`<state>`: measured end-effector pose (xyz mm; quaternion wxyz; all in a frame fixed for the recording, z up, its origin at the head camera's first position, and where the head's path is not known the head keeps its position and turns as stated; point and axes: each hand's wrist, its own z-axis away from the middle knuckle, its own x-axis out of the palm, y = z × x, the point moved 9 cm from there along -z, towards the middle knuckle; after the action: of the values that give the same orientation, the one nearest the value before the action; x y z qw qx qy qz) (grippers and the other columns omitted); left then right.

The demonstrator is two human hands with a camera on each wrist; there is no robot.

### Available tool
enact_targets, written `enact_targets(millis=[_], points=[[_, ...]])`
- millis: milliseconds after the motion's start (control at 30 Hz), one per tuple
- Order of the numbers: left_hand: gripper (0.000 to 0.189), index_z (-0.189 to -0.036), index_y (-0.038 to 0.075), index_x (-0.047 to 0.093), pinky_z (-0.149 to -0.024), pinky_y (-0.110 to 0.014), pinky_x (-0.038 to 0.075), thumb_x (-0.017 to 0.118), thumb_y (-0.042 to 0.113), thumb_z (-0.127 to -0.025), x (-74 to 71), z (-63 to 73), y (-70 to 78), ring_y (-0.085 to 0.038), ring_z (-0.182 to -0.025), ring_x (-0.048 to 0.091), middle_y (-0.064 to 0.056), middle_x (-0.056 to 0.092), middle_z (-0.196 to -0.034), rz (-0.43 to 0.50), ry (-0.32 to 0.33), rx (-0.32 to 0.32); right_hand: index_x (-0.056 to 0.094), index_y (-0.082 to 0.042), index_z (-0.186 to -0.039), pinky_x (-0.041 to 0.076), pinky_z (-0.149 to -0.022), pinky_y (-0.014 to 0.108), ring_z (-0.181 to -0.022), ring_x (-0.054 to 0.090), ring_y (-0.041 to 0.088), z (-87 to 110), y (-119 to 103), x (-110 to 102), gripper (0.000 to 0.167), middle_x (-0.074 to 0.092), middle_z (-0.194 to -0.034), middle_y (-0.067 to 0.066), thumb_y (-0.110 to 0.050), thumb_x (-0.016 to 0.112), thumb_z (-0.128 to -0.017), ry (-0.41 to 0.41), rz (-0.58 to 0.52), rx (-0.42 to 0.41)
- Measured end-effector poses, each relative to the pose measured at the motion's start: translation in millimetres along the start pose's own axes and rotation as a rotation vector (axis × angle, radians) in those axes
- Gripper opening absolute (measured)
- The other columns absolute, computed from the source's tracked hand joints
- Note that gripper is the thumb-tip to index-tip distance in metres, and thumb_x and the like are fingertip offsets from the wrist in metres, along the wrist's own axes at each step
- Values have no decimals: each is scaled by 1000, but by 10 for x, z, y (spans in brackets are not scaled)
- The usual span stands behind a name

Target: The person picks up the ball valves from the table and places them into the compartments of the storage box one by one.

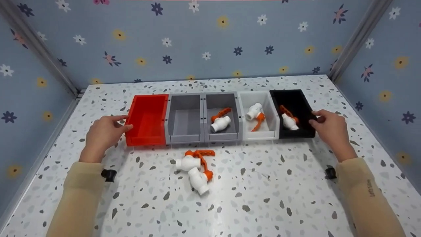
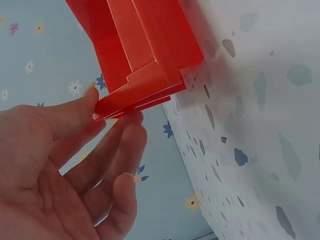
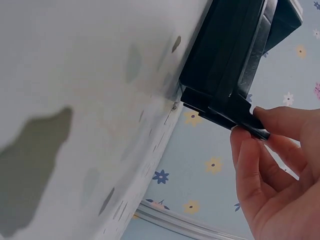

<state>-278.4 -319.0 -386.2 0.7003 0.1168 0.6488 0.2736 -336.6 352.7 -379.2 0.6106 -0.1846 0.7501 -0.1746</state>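
A red bin (image 1: pixel 148 120), two grey bins, a white bin (image 1: pixel 269 134) and a black bin (image 1: pixel 297 133) stand side by side in one row. My left hand (image 1: pixel 107 133) pinches the side wall of the red bin between thumb and fingers, seen close up in the left wrist view. At the other end, my right hand (image 1: pixel 330 130) pinches the black bin's outer side wall. White ball valves with orange handles lie singly in the right grey bin (image 1: pixel 221 124), the white bin and the black bin. The red bin and the left grey bin (image 1: pixel 185 123) hold none.
Two more ball valves (image 1: pixel 199 181) lie against each other on the speckled tabletop (image 1: pixel 250 204), in front of the grey bins. Flower-patterned panels (image 1: pixel 204 39) enclose the table at the back and both sides.
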Motion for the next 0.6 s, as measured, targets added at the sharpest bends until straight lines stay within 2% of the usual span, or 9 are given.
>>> enact_targets(millis=[167, 367, 600], points=[[60, -144, 8, 53, -69, -39, 55, 66, 39, -95, -32, 23, 16, -36, -94, 59, -23, 59, -127, -19, 36, 9, 62, -4, -133, 45, -69, 44, -85, 62, 34, 1, 2, 31, 41, 68, -103, 22, -21, 66, -97, -30, -2, -2], [56, -139, 5, 58, -70, -45, 54, 61, 42, -97, -83, 56, 144, -37, -96, 60, -23, 61, -123, -28, 90, 57, 55, -6, -142, 46, -64, 39, -94, 63, 35, 8, 8, 19, 47, 66, -109, 23, -21, 64, -98, -85, 8, 8], [48, -132, 6, 63, -76, -48, 51, 59, 40, -98, -122, 170, 287, -36, -98, 58, -18, 65, -115, -23, 147, 89, 48, -5, -147, 48, -68, 45, -95, 62, 38, 12, -20, 44, 50, 62, -117, 27, -19, 60, -100, -171, 27, 10]])
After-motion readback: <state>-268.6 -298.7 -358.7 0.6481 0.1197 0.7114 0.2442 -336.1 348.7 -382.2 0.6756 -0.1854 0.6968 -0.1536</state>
